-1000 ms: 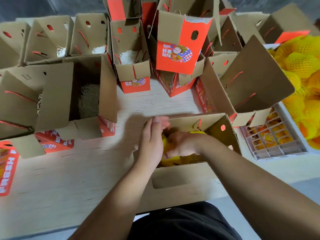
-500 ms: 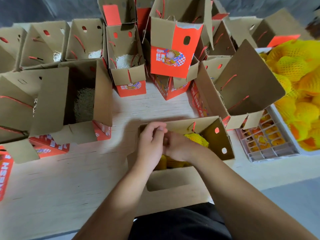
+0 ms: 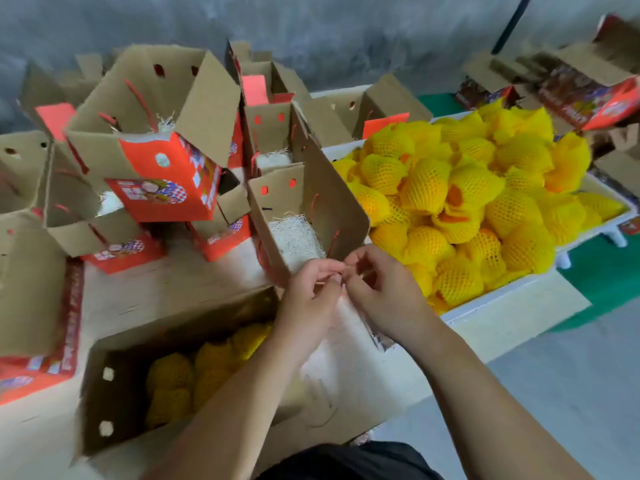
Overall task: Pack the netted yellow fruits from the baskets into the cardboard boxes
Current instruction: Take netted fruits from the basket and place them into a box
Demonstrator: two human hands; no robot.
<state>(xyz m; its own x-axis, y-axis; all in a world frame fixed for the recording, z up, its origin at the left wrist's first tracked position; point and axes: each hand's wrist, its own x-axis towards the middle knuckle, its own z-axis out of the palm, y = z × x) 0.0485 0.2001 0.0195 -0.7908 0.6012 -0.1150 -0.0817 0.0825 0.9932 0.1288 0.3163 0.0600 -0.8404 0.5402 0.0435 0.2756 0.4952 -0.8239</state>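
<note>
Both our hands have come up out of the filled box (image 3: 114, 386) at the bench's near edge, where netted yellow fruits (image 3: 194, 375) now lie packed. Left hand (image 3: 313, 289) and right hand (image 3: 384, 289) meet fingertip to fingertip, pinching something small and reddish we cannot identify, just beside the near edge of the next open box (image 3: 304, 216), which holds only pale straw padding (image 3: 294, 237). We judge one box done. More netted fruits (image 3: 467, 202) heap the white basket (image 3: 491, 306) at the right edge.
</note>
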